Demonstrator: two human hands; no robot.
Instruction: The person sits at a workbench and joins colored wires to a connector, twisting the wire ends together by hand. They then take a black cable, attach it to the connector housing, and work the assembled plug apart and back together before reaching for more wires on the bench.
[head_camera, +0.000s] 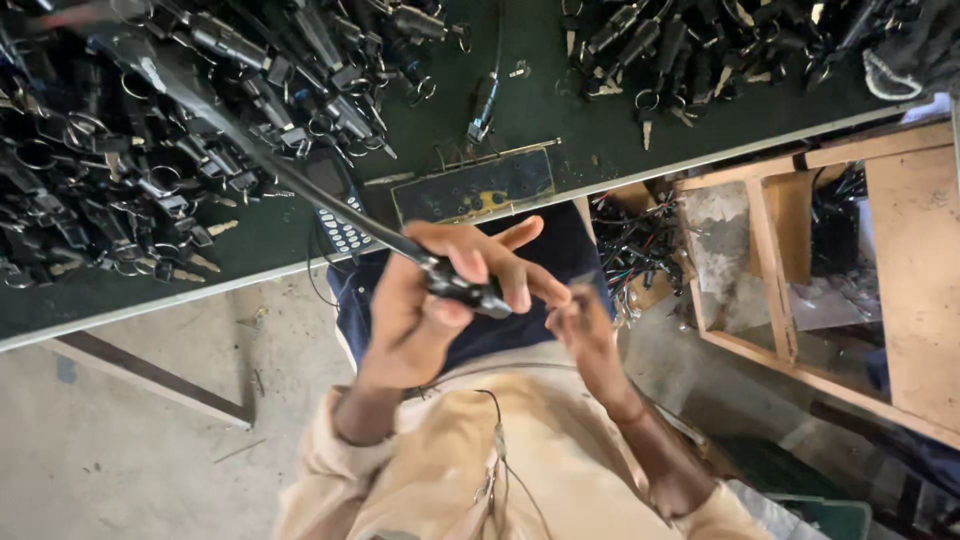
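Left hand (425, 310) clamps the long tool (300, 180); right hand (580, 325) pinches something small, which could slip if jolted

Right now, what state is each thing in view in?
left hand: grip shut on the long tool's black handle.
long tool: held, shaft slanting out over the table.
right hand: fingers pinched on a small item, too blurred to name.
keypad phone: lying flat on the green table.
keyed locks: heaped loose on the table.
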